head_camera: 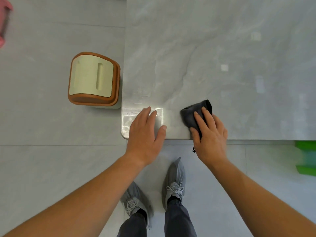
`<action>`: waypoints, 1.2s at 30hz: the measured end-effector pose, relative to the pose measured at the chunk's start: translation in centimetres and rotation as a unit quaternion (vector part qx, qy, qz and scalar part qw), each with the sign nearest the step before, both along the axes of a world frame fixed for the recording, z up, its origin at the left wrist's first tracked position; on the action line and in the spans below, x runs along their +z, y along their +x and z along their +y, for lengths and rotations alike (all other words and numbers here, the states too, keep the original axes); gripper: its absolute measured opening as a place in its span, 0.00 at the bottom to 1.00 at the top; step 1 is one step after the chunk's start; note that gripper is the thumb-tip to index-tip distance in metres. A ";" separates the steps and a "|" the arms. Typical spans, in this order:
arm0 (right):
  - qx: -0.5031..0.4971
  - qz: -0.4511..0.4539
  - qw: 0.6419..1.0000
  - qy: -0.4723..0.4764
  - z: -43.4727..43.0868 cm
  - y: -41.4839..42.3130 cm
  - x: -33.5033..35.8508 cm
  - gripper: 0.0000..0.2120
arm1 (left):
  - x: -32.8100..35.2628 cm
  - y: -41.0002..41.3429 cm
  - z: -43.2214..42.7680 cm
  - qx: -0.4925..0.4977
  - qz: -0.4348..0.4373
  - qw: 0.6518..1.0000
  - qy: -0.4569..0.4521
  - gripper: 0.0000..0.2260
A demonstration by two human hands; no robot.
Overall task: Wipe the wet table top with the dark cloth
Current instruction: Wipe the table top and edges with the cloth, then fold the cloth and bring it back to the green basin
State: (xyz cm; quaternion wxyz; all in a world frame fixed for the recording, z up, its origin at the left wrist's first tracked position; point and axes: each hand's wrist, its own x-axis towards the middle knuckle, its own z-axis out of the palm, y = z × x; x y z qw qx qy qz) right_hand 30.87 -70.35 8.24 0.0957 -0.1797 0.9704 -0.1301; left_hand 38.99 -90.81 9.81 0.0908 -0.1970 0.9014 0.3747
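Observation:
The grey marble table top [213, 57] fills the upper right; its near-left corner shines wet with streaks. My left hand [145, 129] lies flat on that wet corner, fingers straight. A dark grey cloth [191, 115] sits bunched near the table's front edge, just right of the wet patch. My right hand [210, 132] presses down on the cloth with spread, straight fingers, the thumb along its near side; part of the cloth is hidden under the palm and a small loop hangs below the edge.
A cream and brown lidded bin [93, 79] stands on the floor against the table's left side. Green and teal containers [306, 158] sit under the table edge at right. A pink object [4, 23] is at far left. My shoes [174, 182] are below.

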 end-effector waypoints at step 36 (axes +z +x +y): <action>-0.477 -0.346 0.661 -0.466 14.2 -9.8 9.2 0.04 | 6.7 -16.4 18.8 0.111 -0.183 0.925 0.313 0.14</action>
